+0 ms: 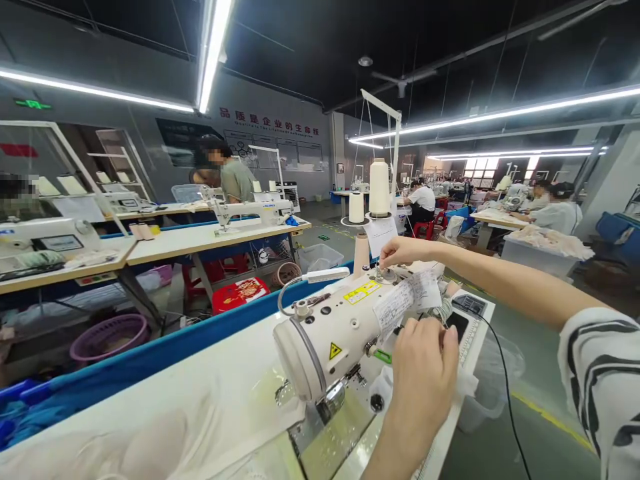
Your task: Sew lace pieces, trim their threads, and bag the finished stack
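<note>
Fingers of the right hand are pinched at the sewing machine's top, centre frame; the left hand is seen curled beside a paper slip, grip hidden.

Grey back wall — row of dark red Chinese characters, "品质是企业的主命线" as far as legible; smaller Latin line beneath, too small to read. Green exit sign high on left wall, lettering blurred. Cream sewing machine head in foreground — yellow triangular warning sticker with black symbol; yellow rectangular label on top, print illegible. White paper slip taped to machine, handwriting unreadable. Second white sewing machine on far surface — blue brand lettering, not legible.
</note>
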`<state>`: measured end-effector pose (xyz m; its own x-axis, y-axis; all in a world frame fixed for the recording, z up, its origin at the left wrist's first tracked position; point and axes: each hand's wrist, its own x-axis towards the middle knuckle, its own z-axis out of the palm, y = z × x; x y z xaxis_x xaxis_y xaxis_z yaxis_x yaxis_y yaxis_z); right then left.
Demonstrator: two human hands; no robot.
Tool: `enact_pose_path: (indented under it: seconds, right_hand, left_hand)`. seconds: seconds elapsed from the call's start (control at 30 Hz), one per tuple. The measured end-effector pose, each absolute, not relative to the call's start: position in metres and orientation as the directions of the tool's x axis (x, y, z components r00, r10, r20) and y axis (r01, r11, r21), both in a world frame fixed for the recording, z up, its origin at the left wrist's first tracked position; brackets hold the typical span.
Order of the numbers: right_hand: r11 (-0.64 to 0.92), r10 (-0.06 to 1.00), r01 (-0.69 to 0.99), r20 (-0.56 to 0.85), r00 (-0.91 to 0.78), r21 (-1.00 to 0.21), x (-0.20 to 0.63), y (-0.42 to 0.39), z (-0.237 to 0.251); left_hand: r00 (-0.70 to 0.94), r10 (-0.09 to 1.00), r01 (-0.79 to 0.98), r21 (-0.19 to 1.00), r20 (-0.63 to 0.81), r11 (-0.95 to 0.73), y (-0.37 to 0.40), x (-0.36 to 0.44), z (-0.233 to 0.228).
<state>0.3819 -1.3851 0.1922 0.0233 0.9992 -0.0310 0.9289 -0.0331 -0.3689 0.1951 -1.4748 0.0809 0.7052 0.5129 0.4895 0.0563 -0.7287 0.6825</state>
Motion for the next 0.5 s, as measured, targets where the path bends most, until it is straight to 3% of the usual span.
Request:
enact_pose_path:
  seconds: [0.17,0.5]
  right_hand:
    - [-0.065,0.988,0.949,0.117,0.105,-0.308,0.400,-1.392,0.188]
    - [0.140,0.978,0.984,0.172,-0.119,-0.112,0.366,-1.414,0.186]
  left_hand:
    - [0.714,0.527,0.084,0.691,0.461,-0.718,-1.472,0.199,0.080]
    - [0.806,0.488,0.028,0.801,0.336,-0.598,-1.477,0.200,0.079]
